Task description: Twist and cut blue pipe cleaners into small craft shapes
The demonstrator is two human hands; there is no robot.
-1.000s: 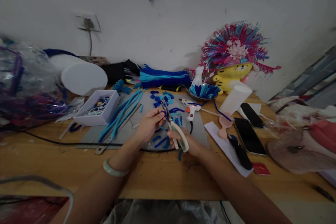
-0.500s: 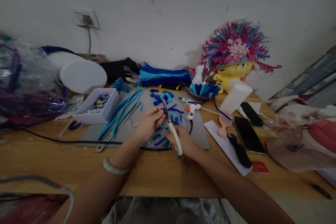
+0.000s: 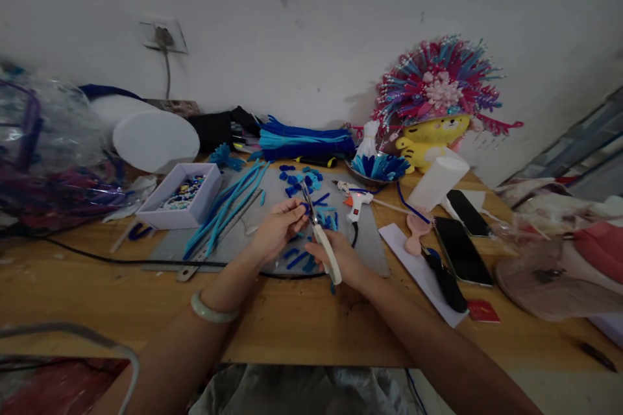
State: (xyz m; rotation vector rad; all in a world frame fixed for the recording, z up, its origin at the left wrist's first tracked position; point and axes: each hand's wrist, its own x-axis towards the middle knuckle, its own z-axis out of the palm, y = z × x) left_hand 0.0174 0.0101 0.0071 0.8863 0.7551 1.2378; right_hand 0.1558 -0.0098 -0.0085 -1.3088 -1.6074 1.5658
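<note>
My left hand (image 3: 280,228) is closed in a pinch on a small dark blue fuzzy piece (image 3: 305,207), which looks like cut pipe cleaner. Scissors (image 3: 325,248) with cream handles are gripped in my right hand (image 3: 343,259), their blades pointing away from me beside the blue piece. Whether the blades touch it I cannot tell. Just beyond the blades lie small blue cut pieces (image 3: 291,180) on a grey mat (image 3: 228,253). More short blue strips (image 3: 298,260) rest on the mat under my hands.
Long light blue pipe cleaners (image 3: 228,204) and a metal ruler (image 3: 189,270) lie left, near a white box of beads (image 3: 195,207). A hot glue gun (image 3: 357,204) sits right, with phones (image 3: 462,249) farther over. A black cable (image 3: 126,262) crosses the front.
The view has shifted very slightly. Both hands keep the same hold, on the blue piece and the scissors, with barely any movement.
</note>
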